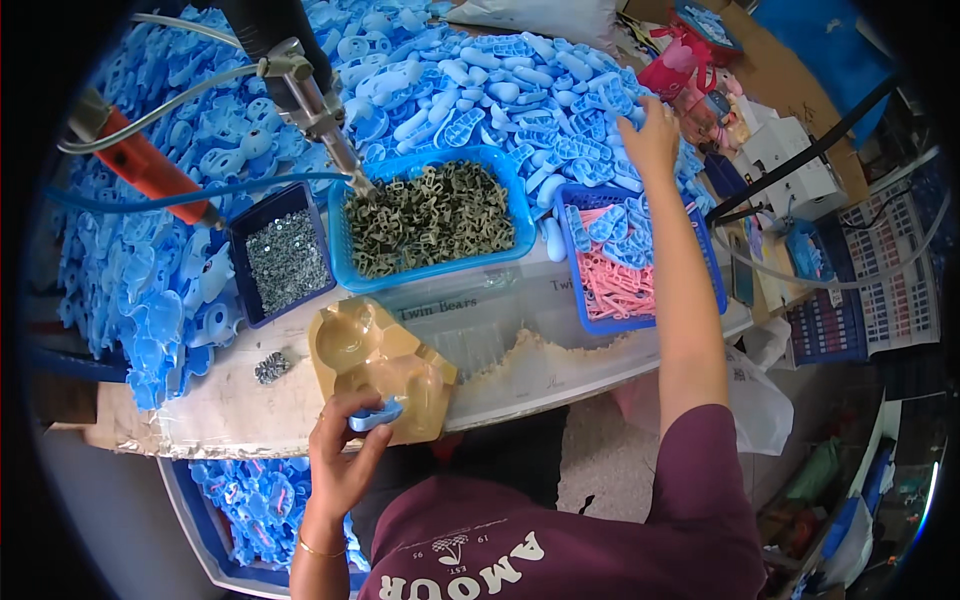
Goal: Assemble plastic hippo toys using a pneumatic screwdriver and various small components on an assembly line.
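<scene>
Close to the table's front edge, my left hand pinches a small, curved blue plastic piece between thumb and fingers. The piece is over the lower part of a tan moulded fixture with rounded hollows. My right arm stretches far forward. At its end my right hand, thumb and fingers apart, is at the right side of a heap of small blue plastic shells. Its fingertips are partly hidden, and I see nothing held in it.
A light-blue basket holds dark metal clips; a dark tray holds small metal parts. The blue basket contains pink and blue pieces. Overhead hang an orange power driver and a black-and-silver tool. Below stands a bin of blue parts.
</scene>
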The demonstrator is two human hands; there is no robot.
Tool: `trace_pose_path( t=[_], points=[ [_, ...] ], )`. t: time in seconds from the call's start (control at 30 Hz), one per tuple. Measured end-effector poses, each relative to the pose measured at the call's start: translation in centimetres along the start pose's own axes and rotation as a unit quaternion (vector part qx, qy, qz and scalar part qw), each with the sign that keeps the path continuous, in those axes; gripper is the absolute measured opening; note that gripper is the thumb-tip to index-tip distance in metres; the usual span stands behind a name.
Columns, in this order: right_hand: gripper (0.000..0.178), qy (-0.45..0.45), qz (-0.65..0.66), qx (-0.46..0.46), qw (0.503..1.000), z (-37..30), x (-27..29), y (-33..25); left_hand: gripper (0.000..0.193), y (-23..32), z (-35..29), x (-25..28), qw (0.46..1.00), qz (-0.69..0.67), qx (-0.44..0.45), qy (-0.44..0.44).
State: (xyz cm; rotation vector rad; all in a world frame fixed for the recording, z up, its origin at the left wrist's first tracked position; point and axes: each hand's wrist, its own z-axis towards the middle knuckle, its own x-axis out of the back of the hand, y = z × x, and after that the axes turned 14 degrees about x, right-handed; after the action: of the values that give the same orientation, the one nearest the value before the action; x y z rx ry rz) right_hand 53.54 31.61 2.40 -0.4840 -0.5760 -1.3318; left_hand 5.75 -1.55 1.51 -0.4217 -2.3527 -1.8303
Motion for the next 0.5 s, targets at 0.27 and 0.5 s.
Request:
trace_pose_path(
  t=[0.27,0.5],
  points=[
    [0.052,-0.11,0.213,0.034,0.97,0.6,-0.1,-4.1,0.026,0.4,0.2,-0.5,0.996,0.075,-0.053,0.01],
    [0.029,-0.072,0.245,-0.024,0.966,-0.5,0.0,-3.1,0.026,0.3,-0.3,-0.3,0.996,0.081,-0.039,0.013]
  ],
)
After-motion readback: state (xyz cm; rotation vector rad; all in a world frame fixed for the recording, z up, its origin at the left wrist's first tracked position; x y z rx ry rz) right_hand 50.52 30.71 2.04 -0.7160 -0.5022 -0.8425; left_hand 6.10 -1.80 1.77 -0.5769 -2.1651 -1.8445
